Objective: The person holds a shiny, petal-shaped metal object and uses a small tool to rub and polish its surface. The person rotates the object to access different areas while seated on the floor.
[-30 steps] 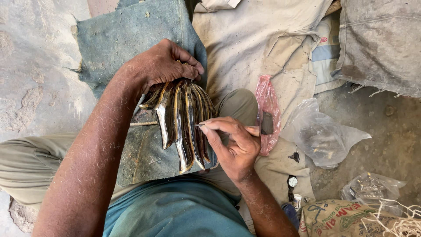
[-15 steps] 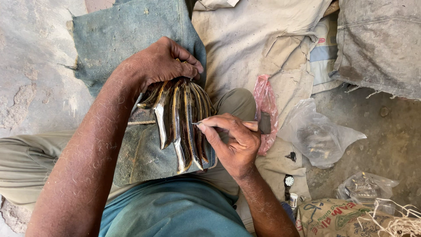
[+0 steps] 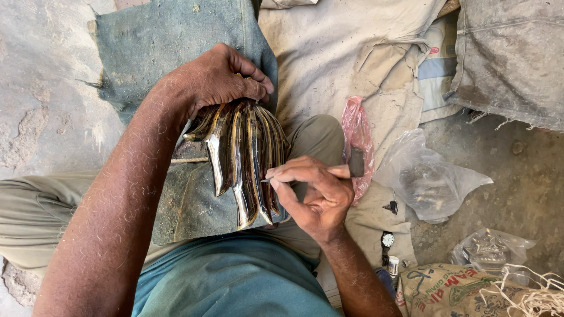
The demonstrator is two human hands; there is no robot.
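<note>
Item: fan of shiny curved metal strips (image 3: 244, 164), resting on a blue-grey cloth (image 3: 194, 205) over the seated person's lap. Left hand (image 3: 214, 79): grip closed over the far ends. Right hand (image 3: 314, 194): grip pinched on a thin pointed tool (image 3: 267, 180), its tip at a right-hand strip. Progress: judged midway; finished strips cannot be told from unfinished ones.

A fan of shiny metal blades (image 3: 244, 158) sits at the centre of the frame, resting on a blue-grey cloth over the person's lap. The blades are long, narrow and curved, brassy and silver with dark streaks, bunched together at the top and spreading downward to pointed tips. Their upper ends are hidden under a hand. A thin metal tool (image 3: 267, 179) lies almost level, its tip touching the right-hand blades at mid-length.
</note>
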